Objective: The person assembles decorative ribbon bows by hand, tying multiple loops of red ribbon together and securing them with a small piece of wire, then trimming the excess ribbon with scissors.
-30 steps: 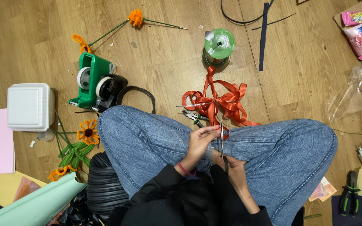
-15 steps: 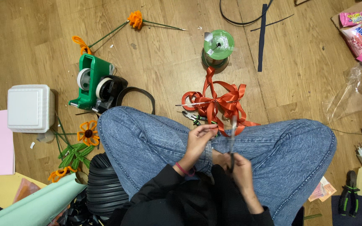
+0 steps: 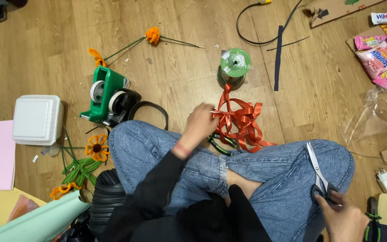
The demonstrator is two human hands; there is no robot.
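Orange ribbon (image 3: 240, 121), looped into a loose bow, lies on the wooden floor (image 3: 180, 71) just in front of the person's crossed knees, and the left hand (image 3: 201, 123) pinches its near edge, the loops trailing off to that hand's right. The right hand (image 3: 343, 219) is well apart at the right knee, gripping scissors (image 3: 317, 170) whose closed blades point up along the jeans (image 3: 265, 175) toward the ribbon.

Wooden floor (image 3: 180, 80) bears orange ribbon (image 3: 242, 121), green spool (image 3: 234, 63), tape dispenser (image 3: 106, 96).
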